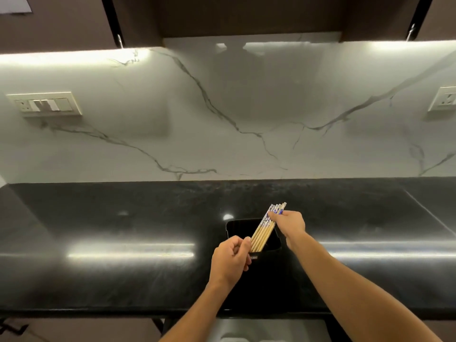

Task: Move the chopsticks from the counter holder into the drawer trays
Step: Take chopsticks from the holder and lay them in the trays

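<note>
Right hand (292, 223) first: you have it up at 1 o'clock from the holder, fingertips pinched on the blue-and-white patterned tops of the chopsticks (262, 233). Your left hand (230, 257) sits at 7 o'clock, fingers curled, thumb right beside the bundle's lower ends at the near-left rim of the black holder (238, 229). Whether it grips the rim or the sticks, I cannot tell. The chopsticks themselves are a fanned handful of pale bamboo, lying side by side, slanting from 7 o'clock low in the holder up to 1 o'clock, tops clear of the rim. The holder stands on the glossy black counter (123, 218), near its front edge. Now, handling: these look light and stiff, no flex to worry about, but smooth and separate, so a loose pinch at one end would likely let them splay or slide out one by one. Your best hold, I'd say, is a full wrap around the middle of the bundle, or both ends pinned as you nearly have now, keeping them parallel. The holder looks light too, so steady it as the sticks lift. Below the counter edge at 6 o'clock a pale surface shows, too cropped to call it the drawer.
</note>
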